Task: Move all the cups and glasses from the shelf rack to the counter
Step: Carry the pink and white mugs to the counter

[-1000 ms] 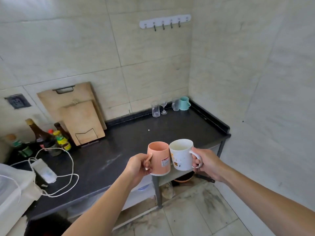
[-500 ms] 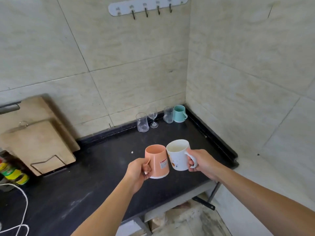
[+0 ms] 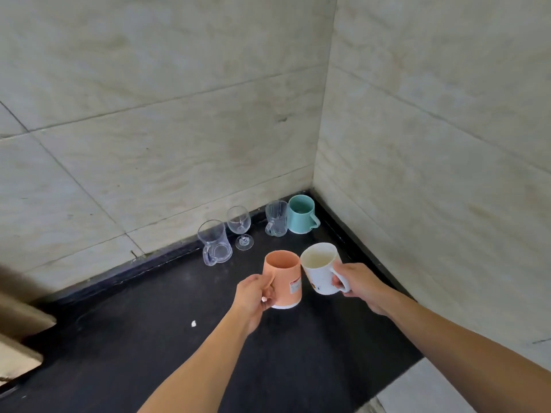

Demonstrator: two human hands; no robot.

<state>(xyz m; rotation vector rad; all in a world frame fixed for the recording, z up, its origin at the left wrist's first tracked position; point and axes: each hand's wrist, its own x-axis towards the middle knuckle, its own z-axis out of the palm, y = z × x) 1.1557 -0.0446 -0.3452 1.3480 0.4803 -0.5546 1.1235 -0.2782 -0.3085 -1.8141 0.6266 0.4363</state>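
My left hand [image 3: 255, 296] grips the handle of an orange mug [image 3: 284, 280], held upright above the black counter [image 3: 179, 338]. Beside it, touching rim to rim, my right hand [image 3: 359, 283] holds a white mug [image 3: 319, 269] by its handle, tilted slightly. Along the back wall near the corner stand a clear glass mug [image 3: 215, 242], a wine glass [image 3: 240, 226], a ribbed glass mug [image 3: 276, 218] and a teal mug [image 3: 301, 214]. The shelf rack is out of sight.
Tiled walls meet in a corner behind the teal mug. A raised black lip [image 3: 354, 245] edges the counter on the right. The edge of a wooden cutting board [image 3: 18, 338] shows at the far left. A small white speck [image 3: 193, 324] lies on the counter.
Both hands have carried the mugs forward over the counter toward the back corner. The view has closed in, so the bottles, cable and wall hooks have dropped out of frame.
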